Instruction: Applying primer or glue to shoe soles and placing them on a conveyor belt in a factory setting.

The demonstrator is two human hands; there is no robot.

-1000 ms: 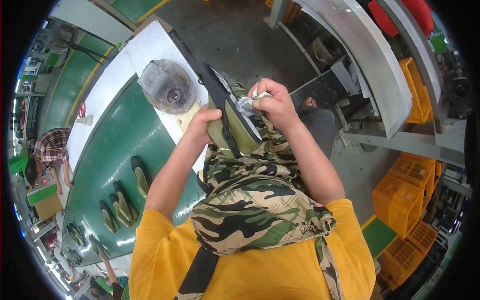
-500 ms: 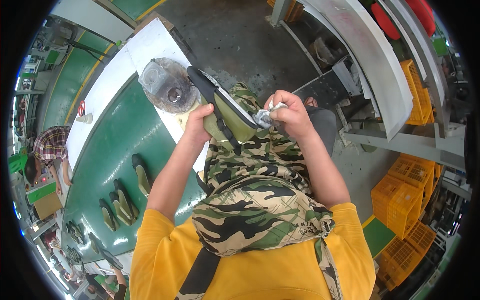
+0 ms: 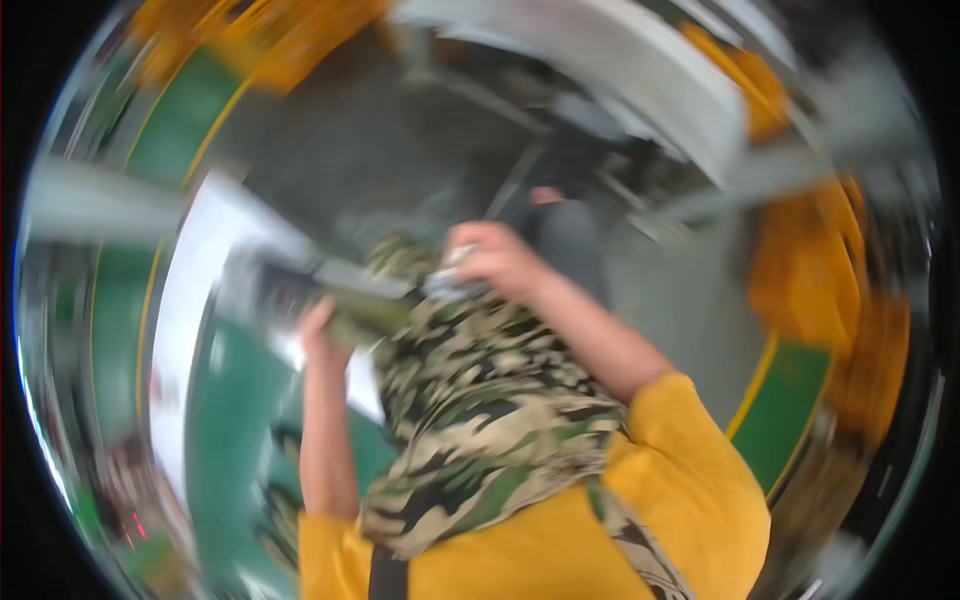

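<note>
The picture is smeared by motion. An olive-green and black shoe (image 3: 372, 312) lies across my lap, above camouflage cloth. My left hand (image 3: 318, 328) is wrapped round its left part, thumb on top. At the shoe's right end, my right hand (image 3: 497, 262) pinches a crumpled whitish rag (image 3: 448, 287); whether the rag touches the shoe is too blurred to tell. Behind the shoe's left end, a greyish blur on the white table edge (image 3: 215, 235) is where the clear plastic tub (image 3: 243, 275) stands.
To my left runs a green conveyor belt (image 3: 235, 430) with dark shoes (image 3: 285, 505) on it. Orange crates (image 3: 810, 270) are stacked on the right, and more orange crates (image 3: 310, 40) stand far left. A pale rack panel (image 3: 640, 75) rises ahead.
The whole view has swung, so the table, the shoe and both hands sit further left in the picture. My hands keep the shoe and the rag.
</note>
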